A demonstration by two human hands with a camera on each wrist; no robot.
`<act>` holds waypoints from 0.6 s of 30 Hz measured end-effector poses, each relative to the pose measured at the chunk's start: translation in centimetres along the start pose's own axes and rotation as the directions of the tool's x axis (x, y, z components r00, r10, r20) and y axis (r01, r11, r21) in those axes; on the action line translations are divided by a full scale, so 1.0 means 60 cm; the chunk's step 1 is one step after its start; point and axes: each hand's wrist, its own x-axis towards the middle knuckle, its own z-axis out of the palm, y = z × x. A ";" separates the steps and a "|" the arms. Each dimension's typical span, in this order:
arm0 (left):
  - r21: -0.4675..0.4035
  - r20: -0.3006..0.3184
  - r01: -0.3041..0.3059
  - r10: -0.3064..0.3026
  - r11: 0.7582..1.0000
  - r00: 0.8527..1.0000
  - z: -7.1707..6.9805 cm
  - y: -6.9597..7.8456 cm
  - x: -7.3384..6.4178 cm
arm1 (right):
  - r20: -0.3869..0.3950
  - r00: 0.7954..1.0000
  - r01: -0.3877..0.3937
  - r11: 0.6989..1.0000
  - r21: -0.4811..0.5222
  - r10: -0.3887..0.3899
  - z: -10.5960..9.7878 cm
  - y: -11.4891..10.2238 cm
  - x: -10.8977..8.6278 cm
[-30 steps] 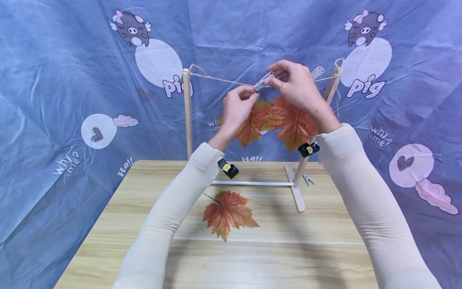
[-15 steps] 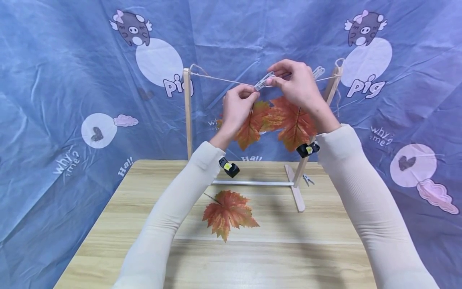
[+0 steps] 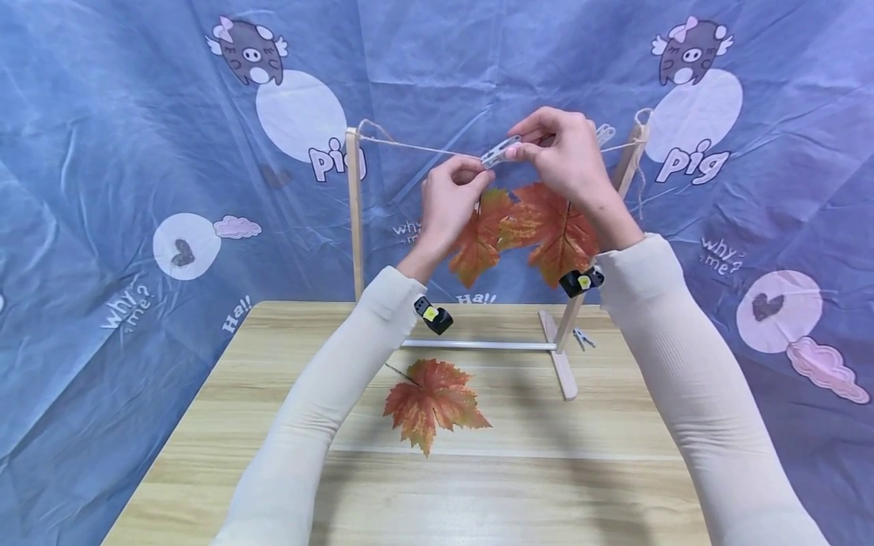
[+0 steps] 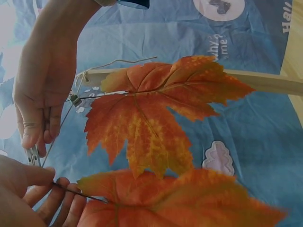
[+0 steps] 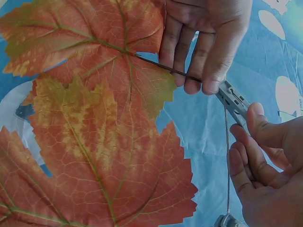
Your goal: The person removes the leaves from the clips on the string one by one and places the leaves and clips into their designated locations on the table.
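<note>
My left hand [image 3: 447, 201] pinches the thin dark stem of an orange-red maple leaf [image 4: 180, 203] just under the string. Between thumb and fingers, my right hand [image 3: 567, 155] grips the tail end of a pale clothespin [image 5: 234, 101]. The clothespin's nose meets the left fingertips at the string [image 5: 227, 156] and stem top, as the right wrist view shows. A second maple leaf [image 4: 151, 109] hangs beside it, its stem held on the string by another clothespin [image 4: 75, 99]. In the head view the two leaves overlap, and the right hand partly hides that second clothespin.
The string runs between two wooden posts, the left post [image 3: 354, 212] and the right post [image 3: 630, 171]. A white crossbar [image 3: 478, 345] joins them low down. On the table [image 3: 273, 425] lie another maple leaf [image 3: 432, 406] and a loose clothespin [image 3: 583, 340] beyond the right foot.
The held leaf has swung slightly right and down. The clothespin tilts a little flatter, and my right hand has risen slightly. Both grips stay the same.
</note>
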 end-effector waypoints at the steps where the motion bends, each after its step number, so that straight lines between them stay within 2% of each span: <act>1: -0.010 0.001 -0.004 0.004 1.000 1.000 0.000 -0.001 0.000 | -0.009 1.000 0.005 1.000 0.009 -0.005 0.000 -0.001 0.000; 10: -0.015 -0.015 -0.023 0.023 1.000 1.000 -0.007 -0.003 0.000 | -0.102 0.995 0.027 0.998 0.063 -0.020 0.001 -0.005 0.000; 18: -0.039 -0.030 -0.022 0.021 0.999 0.999 -0.014 -0.005 -0.001 | -0.134 0.991 0.019 0.995 0.097 -0.006 0.001 -0.005 0.000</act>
